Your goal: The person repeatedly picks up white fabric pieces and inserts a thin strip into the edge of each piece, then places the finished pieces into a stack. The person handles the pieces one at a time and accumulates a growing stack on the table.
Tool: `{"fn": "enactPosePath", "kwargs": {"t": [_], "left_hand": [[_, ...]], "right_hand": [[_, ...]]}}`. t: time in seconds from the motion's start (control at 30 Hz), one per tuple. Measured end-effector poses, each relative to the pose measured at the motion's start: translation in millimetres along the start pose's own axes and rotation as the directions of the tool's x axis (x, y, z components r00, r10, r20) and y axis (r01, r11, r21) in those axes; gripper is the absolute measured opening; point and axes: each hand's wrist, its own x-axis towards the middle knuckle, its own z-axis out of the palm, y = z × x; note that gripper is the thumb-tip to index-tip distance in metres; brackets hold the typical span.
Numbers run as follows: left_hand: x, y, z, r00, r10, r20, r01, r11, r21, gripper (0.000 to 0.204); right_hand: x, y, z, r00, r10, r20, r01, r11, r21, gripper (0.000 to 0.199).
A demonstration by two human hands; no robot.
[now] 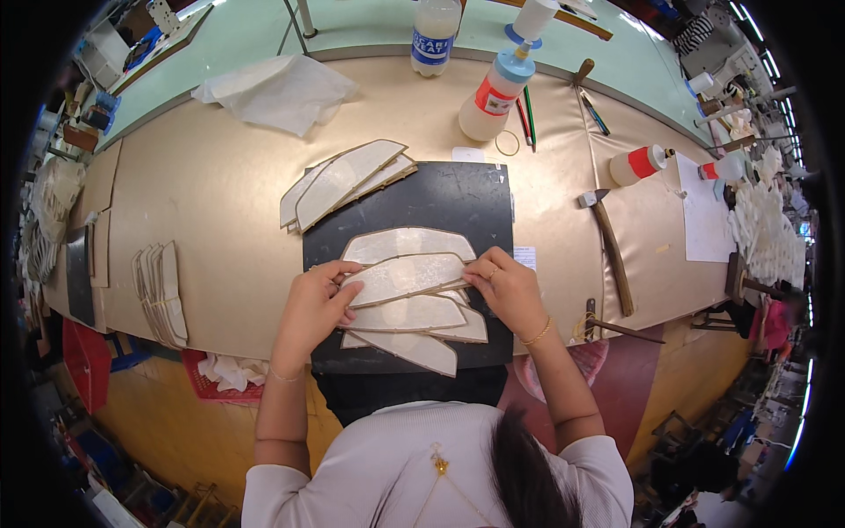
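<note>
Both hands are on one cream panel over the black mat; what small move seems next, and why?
Probably lay the panel down onto the fanned row on the black mat: the left hand and right hand pinch its ends just above that row.

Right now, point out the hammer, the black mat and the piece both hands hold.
hammer (613,255), head view, middle of its handle.
black mat (475,198), head view, bare upper right part.
held piece (407,277), head view, its centre.

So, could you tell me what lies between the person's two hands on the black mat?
In the head view, a cream curved panel spans from the left hand to the right hand, both gripping its ends above the black mat.
</note>
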Motion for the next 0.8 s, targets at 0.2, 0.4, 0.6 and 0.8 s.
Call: {"fn": "enactPosePath", "kwargs": {"t": [0.2,0.4,0.6,0.8], "left_hand": [[-0.9,-0.2,1.6,1.0,0.012,-0.012,-0.012,1.0,0.014,0.024],[-4.3,2.6,1.8,1.0,0.006,-0.018,-0.006,1.0,0.01,0.024],[-3.7,1.7,1.6,1.0,0.01,-0.004,-0.01,1.0,-0.021,0.023],[-4.5,0.2,1.0,1.0,-0.002,0.006,0.002,0.999,-0.041,0.023]], "right_hand": [[1.1,-3.9,-0.4,0.999,0.003,-0.044,-0.003,1.0,-0.005,0.008],[2.7,1.0,-5.4,0.998,0.061,0.027,-0.063,0.994,0.085,0.011],[15.7,-4.5,-10.6,0.988,0.122,0.094,-0.137,0.977,0.163,0.011],[17.7,-4.0,-1.4,0.983,0.144,0.11,-0.148,0.988,0.032,0.011]]}}
